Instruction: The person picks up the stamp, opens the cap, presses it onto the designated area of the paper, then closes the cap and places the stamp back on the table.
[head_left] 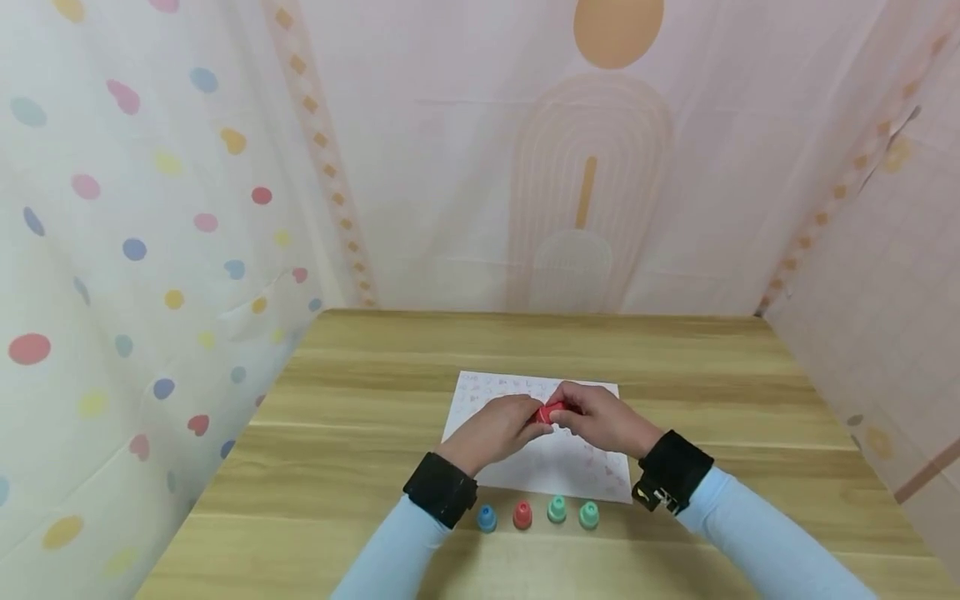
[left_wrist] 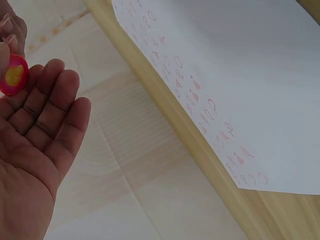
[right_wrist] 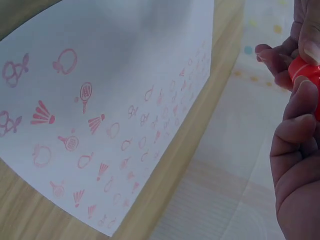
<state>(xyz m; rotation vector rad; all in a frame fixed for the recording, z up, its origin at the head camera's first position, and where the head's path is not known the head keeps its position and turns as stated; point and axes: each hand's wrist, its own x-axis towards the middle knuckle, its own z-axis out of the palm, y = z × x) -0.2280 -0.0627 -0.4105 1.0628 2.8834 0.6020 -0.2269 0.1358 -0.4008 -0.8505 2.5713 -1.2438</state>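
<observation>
Both hands meet over the white paper [head_left: 555,467], holding a small red stamp [head_left: 550,412] between them. My right hand [head_left: 603,417] grips the stamp with curled fingers. At its other side, the thumb and index finger of my left hand [head_left: 498,429] pinch it. In the left wrist view the stamp [left_wrist: 14,76] shows a round pink end with a yellow centre, and the other left fingers extend loosely. Reddish prints of rackets, shuttlecocks and fruit-like outlines cover part of the paper [right_wrist: 150,45]. Fingers hide much of the stamp.
In front of the paper stand a blue stamp [head_left: 487,518], a red one [head_left: 522,515] and two green stamps [head_left: 557,509], in a row near the forearms. They stand on a wooden table [head_left: 337,467]. Patterned curtains [head_left: 450,167] hang behind it and at both sides.
</observation>
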